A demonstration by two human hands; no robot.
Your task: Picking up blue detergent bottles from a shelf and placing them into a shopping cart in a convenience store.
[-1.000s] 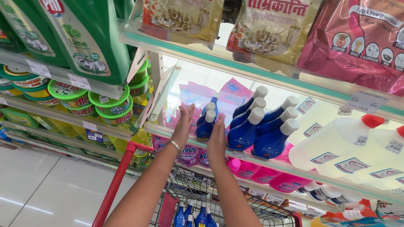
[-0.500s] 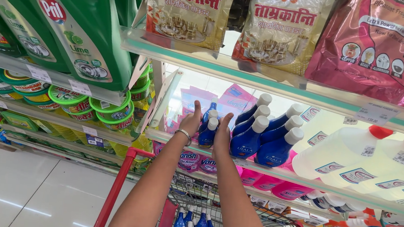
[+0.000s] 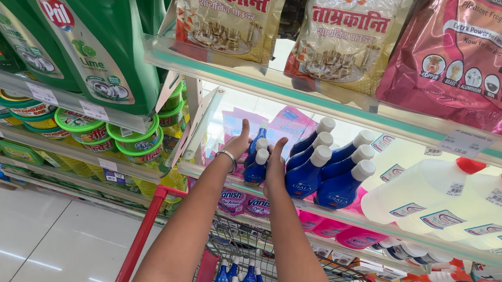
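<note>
Two small blue plastic bottles with white caps (image 3: 256,159) are clasped between the left hand (image 3: 237,147) at nine o'clock and the right hand (image 3: 275,167) at three o'clock, on the glass shelf (image 3: 340,216).

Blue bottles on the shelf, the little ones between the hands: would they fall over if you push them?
Probably. The small blue bottles look tall and narrow, so a nudge could tip them. Both hands, left hand and right hand, flank them, likely steadying. Smooth plastic may be slippery.

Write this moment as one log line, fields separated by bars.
left hand: touching small blue bottles | right hand: touching same bottles | place: glass shelf | below: cart
</note>
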